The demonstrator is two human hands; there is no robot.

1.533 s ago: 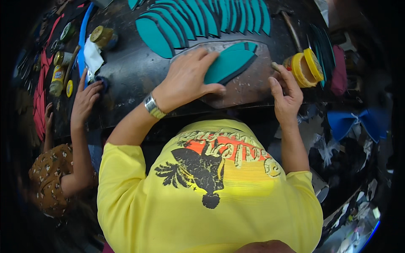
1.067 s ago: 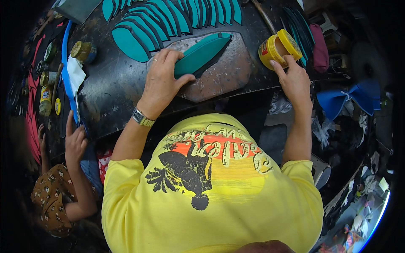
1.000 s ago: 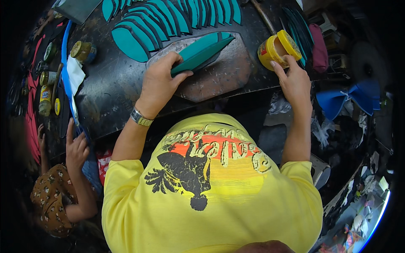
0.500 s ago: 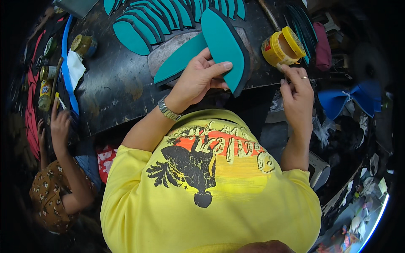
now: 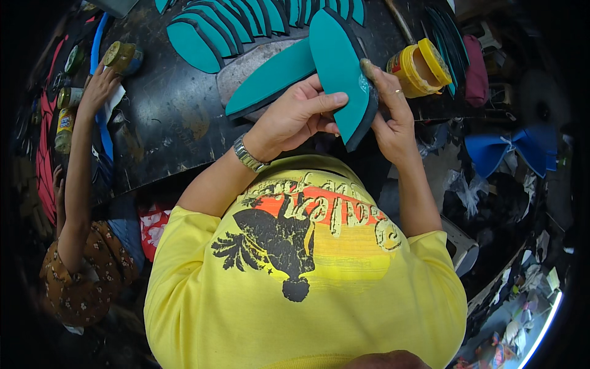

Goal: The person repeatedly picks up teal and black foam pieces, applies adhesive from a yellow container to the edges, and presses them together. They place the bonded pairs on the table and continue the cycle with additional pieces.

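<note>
In the head view, the left hand [image 5: 295,117] is gripping two teal foam soles, its thumb pressing across the face of the upright teal sole [image 5: 339,67] while its fingers are curling behind. The second teal sole [image 5: 270,77] is angling away from that hand toward the row of teal soles [image 5: 246,21] fanned out beyond it on the black worktable [image 5: 166,123]. The right hand [image 5: 387,111] is closing on the upright sole's dark far edge, fingers stretched along it, so the sole is sitting pinched between both hands just above the table's near edge. An open yellow glue tub [image 5: 418,64] is standing on the table just beside the right hand. At the table's left end, another person's hand [image 5: 98,89] is reaching near a small lidded jar [image 5: 120,56].
</note>
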